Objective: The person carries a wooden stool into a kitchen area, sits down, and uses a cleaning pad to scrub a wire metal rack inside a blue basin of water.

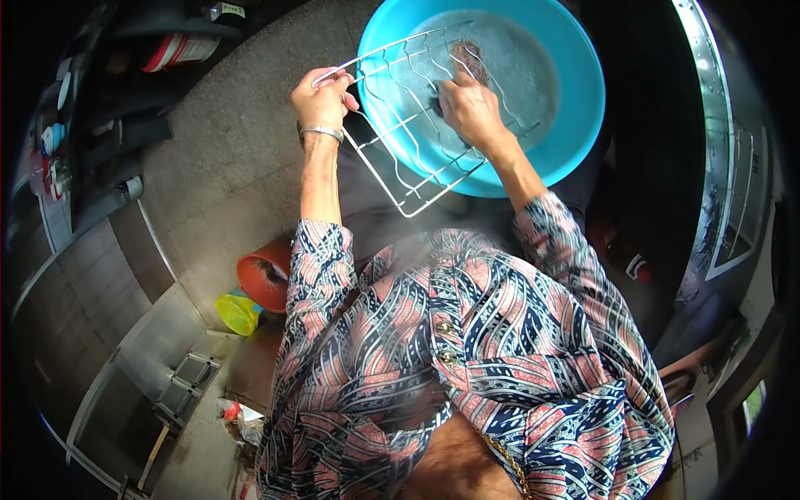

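Note:
My left hand [323, 100] grips the left edge of a metal wire rack [391, 130], a silver bracelet at its wrist. The rack is held tilted over a large blue plastic basin [581, 87] of cloudy water, one corner sticking out past the near rim. My right hand [470, 107] is bent over the wires inside the basin's outline. A dark scrubbing pad [435, 105] shows beside its curled fingers, mostly hidden by them. Just beyond the fingertips is a reddish-brown mesh-like thing [470, 56], perhaps a scouring pad.
An orange-red bucket [253, 275] and a yellow plastic bag [237, 314] are on the floor to my left. Dark shelving with a red-and-white container [181, 52] lines the far left. A shiny metal-edged unit [706, 112] rises on the right.

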Demonstrator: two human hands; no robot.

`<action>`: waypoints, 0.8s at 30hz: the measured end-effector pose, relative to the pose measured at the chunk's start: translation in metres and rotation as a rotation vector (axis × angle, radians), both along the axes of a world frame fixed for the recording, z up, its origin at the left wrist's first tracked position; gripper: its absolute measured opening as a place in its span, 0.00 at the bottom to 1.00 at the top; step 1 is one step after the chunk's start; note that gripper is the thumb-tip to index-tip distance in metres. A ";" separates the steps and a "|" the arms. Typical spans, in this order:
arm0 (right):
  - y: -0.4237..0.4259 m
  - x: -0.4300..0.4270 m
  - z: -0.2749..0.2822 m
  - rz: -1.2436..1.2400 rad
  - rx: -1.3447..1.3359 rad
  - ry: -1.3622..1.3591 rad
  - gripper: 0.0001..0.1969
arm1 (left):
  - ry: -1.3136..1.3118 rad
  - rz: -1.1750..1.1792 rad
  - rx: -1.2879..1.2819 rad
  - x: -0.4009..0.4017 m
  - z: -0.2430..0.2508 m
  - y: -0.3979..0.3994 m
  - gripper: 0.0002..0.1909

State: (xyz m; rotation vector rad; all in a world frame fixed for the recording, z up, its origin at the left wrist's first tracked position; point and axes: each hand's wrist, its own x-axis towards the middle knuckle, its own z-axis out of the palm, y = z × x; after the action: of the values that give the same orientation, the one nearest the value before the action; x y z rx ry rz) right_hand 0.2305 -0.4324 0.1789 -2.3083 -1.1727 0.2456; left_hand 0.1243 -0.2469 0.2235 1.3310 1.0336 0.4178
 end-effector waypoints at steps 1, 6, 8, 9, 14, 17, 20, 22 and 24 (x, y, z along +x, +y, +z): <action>-0.008 -0.006 0.002 -0.007 0.015 -0.056 0.04 | -0.015 0.004 0.005 0.001 0.002 0.000 0.07; 0.007 0.006 -0.003 -0.032 -0.037 -0.047 0.05 | -0.003 -0.079 0.029 0.006 0.006 0.002 0.07; 0.020 0.020 -0.006 0.011 -0.080 0.001 0.05 | -0.013 -0.103 0.038 0.008 0.010 0.006 0.07; 0.025 0.025 -0.006 0.047 -0.131 0.044 0.06 | -0.001 -0.099 0.027 0.011 0.010 0.009 0.07; 0.009 0.019 0.000 0.042 0.006 0.044 0.07 | 0.027 -0.081 0.061 0.017 0.007 0.017 0.07; -0.012 -0.001 0.012 -0.065 0.008 0.070 0.08 | 0.039 -0.068 0.065 0.020 0.003 0.014 0.07; -0.031 -0.003 0.006 -0.052 -0.059 0.191 0.08 | 0.050 -0.065 0.070 0.022 0.003 0.015 0.07; -0.031 0.003 0.028 -0.016 -0.056 0.334 0.09 | 0.060 -0.047 0.086 0.015 0.011 0.019 0.07; -0.034 0.017 0.030 -0.084 0.052 0.404 0.10 | 0.062 -0.045 0.103 0.010 0.013 0.020 0.07</action>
State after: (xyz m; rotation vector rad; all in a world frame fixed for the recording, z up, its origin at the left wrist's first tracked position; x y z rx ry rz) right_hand 0.2480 -0.4667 0.2093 -2.1248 -0.8660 0.6099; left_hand 0.1347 -0.2271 0.2362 1.4642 1.0426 0.4022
